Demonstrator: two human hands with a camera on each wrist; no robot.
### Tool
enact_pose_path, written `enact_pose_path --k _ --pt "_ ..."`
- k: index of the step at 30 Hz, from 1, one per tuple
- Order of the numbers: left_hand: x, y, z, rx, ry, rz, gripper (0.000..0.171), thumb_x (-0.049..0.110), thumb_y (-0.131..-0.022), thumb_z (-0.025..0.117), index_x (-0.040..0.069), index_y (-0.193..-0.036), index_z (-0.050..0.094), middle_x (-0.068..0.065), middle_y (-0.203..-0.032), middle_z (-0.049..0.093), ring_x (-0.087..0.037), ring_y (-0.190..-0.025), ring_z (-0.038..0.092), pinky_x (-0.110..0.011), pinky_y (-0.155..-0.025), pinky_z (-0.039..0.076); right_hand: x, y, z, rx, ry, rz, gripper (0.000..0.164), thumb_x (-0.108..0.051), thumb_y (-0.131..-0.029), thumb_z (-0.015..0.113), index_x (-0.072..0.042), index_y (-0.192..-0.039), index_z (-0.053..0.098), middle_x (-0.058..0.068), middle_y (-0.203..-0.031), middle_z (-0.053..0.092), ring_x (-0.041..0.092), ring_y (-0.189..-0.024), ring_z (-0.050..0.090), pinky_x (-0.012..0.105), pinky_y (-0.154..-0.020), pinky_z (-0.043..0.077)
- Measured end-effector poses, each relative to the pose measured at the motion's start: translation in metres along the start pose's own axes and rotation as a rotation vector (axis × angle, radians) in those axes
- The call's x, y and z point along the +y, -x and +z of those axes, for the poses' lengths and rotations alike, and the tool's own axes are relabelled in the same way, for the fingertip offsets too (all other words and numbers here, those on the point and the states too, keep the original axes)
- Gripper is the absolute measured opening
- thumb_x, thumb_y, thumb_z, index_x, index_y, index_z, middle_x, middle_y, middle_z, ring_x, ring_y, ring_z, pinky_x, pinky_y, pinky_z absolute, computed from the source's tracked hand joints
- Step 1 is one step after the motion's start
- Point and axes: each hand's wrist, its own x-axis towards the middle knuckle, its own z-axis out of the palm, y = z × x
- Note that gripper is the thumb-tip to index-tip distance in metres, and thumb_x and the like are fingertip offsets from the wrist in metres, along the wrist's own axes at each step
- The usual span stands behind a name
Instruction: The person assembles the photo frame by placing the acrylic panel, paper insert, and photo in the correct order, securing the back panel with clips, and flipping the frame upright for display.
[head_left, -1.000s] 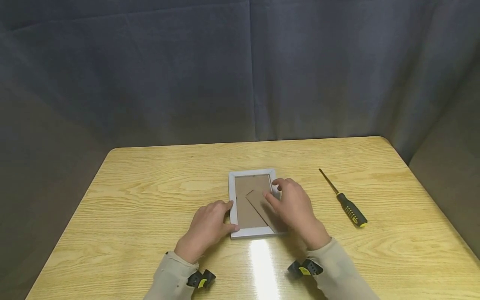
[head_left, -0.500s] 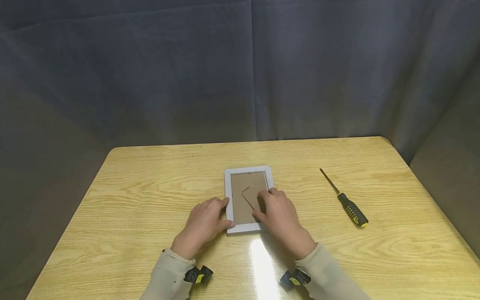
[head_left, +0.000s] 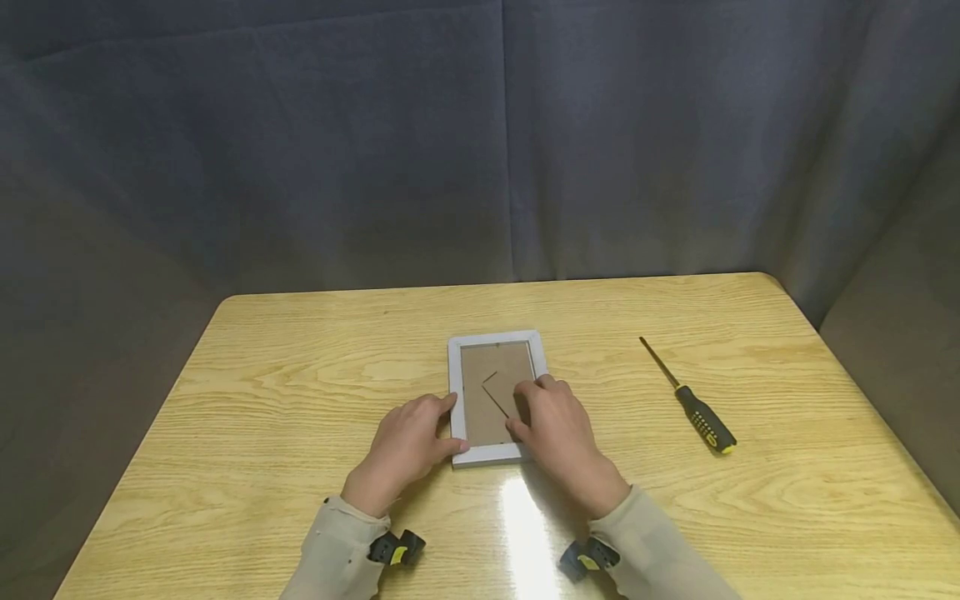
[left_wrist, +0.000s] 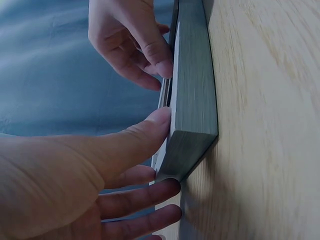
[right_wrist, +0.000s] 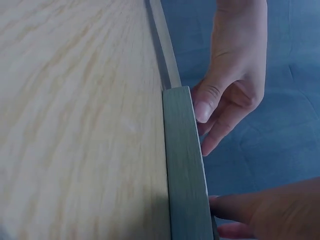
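A pale grey picture frame (head_left: 456, 362) lies face down on the wooden table, its brown backing board (head_left: 480, 357) showing. On the backing, a folded stand leg (head_left: 507, 393) slants toward the lower right. My left hand (head_left: 407, 437) holds the near left corner, thumb on the rail and fingers along the outer side (left_wrist: 192, 160). My right hand (head_left: 561, 429) bends over the right half, thumb and fingertips on the stand leg and backing. Its palm hides the near right corner. In the right wrist view the frame's side (right_wrist: 186, 160) sits down on the wood.
To the right lies a screwdriver (head_left: 703, 419) with a black and yellow handle, its blade toward the back. Dark curtains (head_left: 375, 150) hang behind and beside the table (head_left: 300, 358). Each wrist wears a small black camera (head_left: 397, 548).
The stand leg, raised over the near rail earlier, now lies down against the backing. My right hand has come lower and left onto it. The frame shifted slightly left; the last half second is nearly still.
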Motion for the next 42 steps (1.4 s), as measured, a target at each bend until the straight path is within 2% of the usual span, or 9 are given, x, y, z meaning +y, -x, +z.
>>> enact_pose_path --k 4,12,17,26,35,42 --pt "-0.003 0.001 0.001 0.015 0.017 -0.013 0.069 0.037 -0.074 0.074 0.004 -0.132 0.056 -0.016 -0.123 0.062 -0.028 -0.107 0.06 -0.043 -0.08 0.05 0.0 -0.001 0.002 0.027 -0.015 -0.01 0.038 -0.033 -0.077 0.073 -0.005 -0.103 0.068 0.012 -0.098 0.062 0.027 -0.087 0.056 0.04 -0.071 0.049" --pt "-0.006 0.001 0.001 0.059 -0.001 0.001 0.065 0.033 -0.077 0.073 0.005 -0.133 0.055 -0.015 -0.115 0.065 -0.026 -0.1 0.062 -0.042 -0.076 0.051 0.0 -0.002 0.0 0.039 -0.046 0.003 0.041 -0.039 -0.08 0.069 -0.006 -0.105 0.069 0.012 -0.102 0.064 0.027 -0.092 0.057 0.041 -0.076 0.049" --pt "-0.007 0.001 0.001 0.066 -0.005 -0.002 0.064 0.032 -0.077 0.073 0.004 -0.132 0.056 -0.014 -0.113 0.065 -0.024 -0.097 0.062 -0.041 -0.074 0.051 -0.001 -0.003 -0.003 0.039 -0.055 0.013 0.04 -0.037 -0.08 0.069 -0.006 -0.106 0.069 0.011 -0.102 0.064 0.027 -0.093 0.058 0.04 -0.076 0.049" --pt "-0.007 0.001 0.002 0.065 -0.011 0.009 0.063 0.032 -0.079 0.072 0.004 -0.133 0.055 -0.015 -0.115 0.065 -0.026 -0.101 0.062 -0.042 -0.078 0.051 0.001 -0.003 -0.006 0.041 -0.066 0.021 0.039 -0.037 -0.08 0.068 -0.007 -0.106 0.069 0.012 -0.103 0.065 0.027 -0.093 0.058 0.042 -0.076 0.049" --pt "-0.006 0.0 0.002 0.077 -0.018 0.018 0.059 0.037 -0.082 0.068 0.005 -0.13 0.057 -0.015 -0.113 0.065 -0.027 -0.1 0.062 -0.043 -0.077 0.051 0.012 -0.007 -0.014 0.056 -0.079 0.036 0.043 -0.038 -0.081 0.067 -0.003 -0.107 0.069 0.014 -0.101 0.065 0.03 -0.093 0.059 0.043 -0.076 0.049" --pt "-0.002 0.001 0.002 0.115 -0.007 0.033 0.055 0.039 -0.085 0.065 0.005 -0.127 0.06 -0.014 -0.115 0.065 -0.027 -0.103 0.061 -0.045 -0.082 0.049 0.027 -0.009 -0.028 0.056 -0.091 0.078 0.046 -0.038 -0.084 0.065 0.0 -0.109 0.067 0.018 -0.104 0.064 0.034 -0.097 0.059 0.046 -0.078 0.049"
